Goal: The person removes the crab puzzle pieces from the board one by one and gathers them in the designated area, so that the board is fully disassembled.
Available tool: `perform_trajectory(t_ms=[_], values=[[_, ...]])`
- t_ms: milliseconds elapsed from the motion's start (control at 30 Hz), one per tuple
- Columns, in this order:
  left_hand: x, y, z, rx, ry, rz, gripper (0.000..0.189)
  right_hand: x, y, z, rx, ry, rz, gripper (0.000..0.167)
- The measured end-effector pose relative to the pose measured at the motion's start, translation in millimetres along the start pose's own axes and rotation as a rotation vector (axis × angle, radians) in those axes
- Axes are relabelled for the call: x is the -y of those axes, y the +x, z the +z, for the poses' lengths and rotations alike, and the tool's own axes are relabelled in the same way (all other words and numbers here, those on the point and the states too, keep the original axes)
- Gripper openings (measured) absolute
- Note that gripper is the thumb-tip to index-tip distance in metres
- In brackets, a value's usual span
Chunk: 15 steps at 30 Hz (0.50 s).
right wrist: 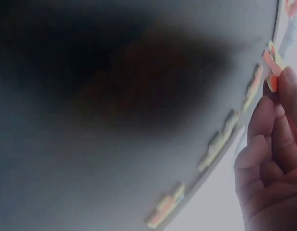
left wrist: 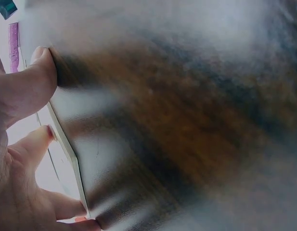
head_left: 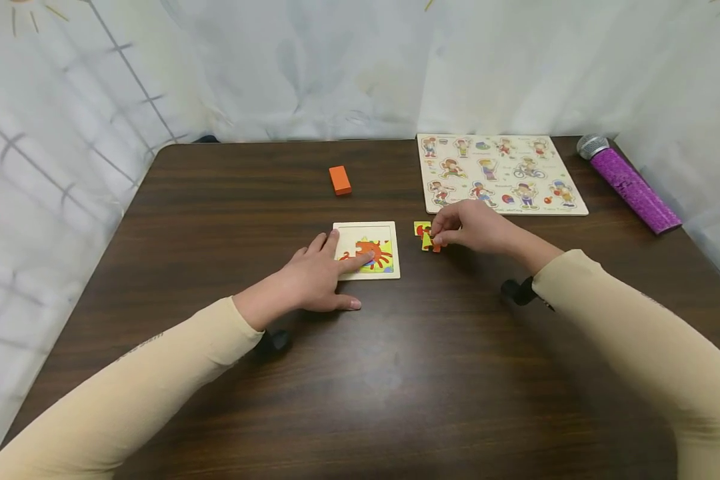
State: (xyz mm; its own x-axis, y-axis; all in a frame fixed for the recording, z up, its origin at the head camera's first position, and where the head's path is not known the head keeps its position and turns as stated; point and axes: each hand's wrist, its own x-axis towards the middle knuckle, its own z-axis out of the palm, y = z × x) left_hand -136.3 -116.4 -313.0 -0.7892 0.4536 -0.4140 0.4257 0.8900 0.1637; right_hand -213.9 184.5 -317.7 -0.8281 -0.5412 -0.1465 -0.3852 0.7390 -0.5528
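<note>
A small square jigsaw tray (head_left: pixel 360 233) lies mid-table, partly filled with pieces showing a red crab-like picture. My left hand (head_left: pixel 315 280) rests on its left side, the index finger straight and touching the picture. The thumb stretches out below the tray, over the table. To the right, my right hand (head_left: pixel 471 227) pinches a small yellow-and-red jigsaw piece (right wrist: pixel 269 60) between thumb and finger. Other yellow-and-red jigsaw pieces (head_left: pixel 421 228) lie beside those fingertips; how many is hard to tell. In the left wrist view, the tray's edge (left wrist: pixel 71 154) shows beside the left fingers.
Behind the right hand lies a larger wooden puzzle board (head_left: pixel 498 170) with figures of children. A purple microphone (head_left: pixel 633 187) lies at the far right. An orange block (head_left: pixel 339 181) sits behind the tray. White curtains (head_left: pixel 312 67) hang around the dark wooden table (head_left: pixel 360 400).
</note>
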Motion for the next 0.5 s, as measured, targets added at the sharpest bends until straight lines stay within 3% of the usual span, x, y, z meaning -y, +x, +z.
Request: perform_trajectory(t_ms=[500], values=[[-0.6,1.1,0.7,0.006,0.001,-0.012,0.087,7,3.5,13,0.032,-0.108,-0.071,0.006]])
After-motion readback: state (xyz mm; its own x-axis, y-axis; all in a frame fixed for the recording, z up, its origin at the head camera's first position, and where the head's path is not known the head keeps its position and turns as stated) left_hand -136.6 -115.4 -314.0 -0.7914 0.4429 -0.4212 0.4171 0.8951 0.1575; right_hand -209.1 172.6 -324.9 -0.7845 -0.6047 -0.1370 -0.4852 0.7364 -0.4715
